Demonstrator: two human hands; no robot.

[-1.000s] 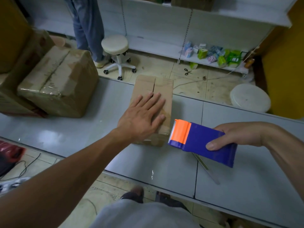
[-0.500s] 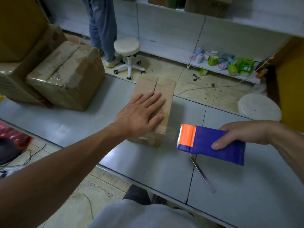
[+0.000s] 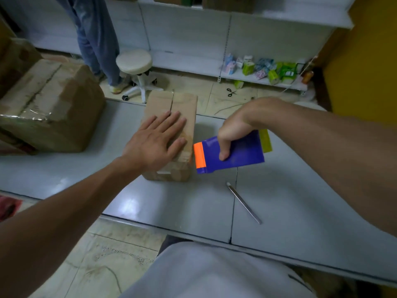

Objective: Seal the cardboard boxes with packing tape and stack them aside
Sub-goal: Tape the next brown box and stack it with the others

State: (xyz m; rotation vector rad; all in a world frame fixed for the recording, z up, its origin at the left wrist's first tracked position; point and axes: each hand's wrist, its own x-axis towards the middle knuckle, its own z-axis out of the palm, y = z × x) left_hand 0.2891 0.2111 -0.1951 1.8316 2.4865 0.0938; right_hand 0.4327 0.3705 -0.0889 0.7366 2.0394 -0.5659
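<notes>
A small cardboard box [image 3: 184, 104] stands on the grey table [image 3: 300, 211], its two top flaps closed with an open seam between them. My left hand [image 3: 156, 143] lies flat on the box's top, fingers straight and spread. My right hand [image 3: 234, 127] grips a blue tape dispenser [image 3: 240, 153] with an orange front edge, held just right of the box's near corner and a little above the table. A yellow part of the dispenser shows behind my hand.
A larger taped cardboard box [image 3: 49, 108] sits on the table at the left, with more boxes behind it. A thin metal rod [image 3: 243, 203] lies on the table near me. Beyond the table are a white stool [image 3: 134, 63], a person's legs [image 3: 96, 39] and scissors [image 3: 231, 92] on the floor.
My right hand has turned over the dispenser and carried it left, closer to the box's near corner. My left hand stays flat on the box top.
</notes>
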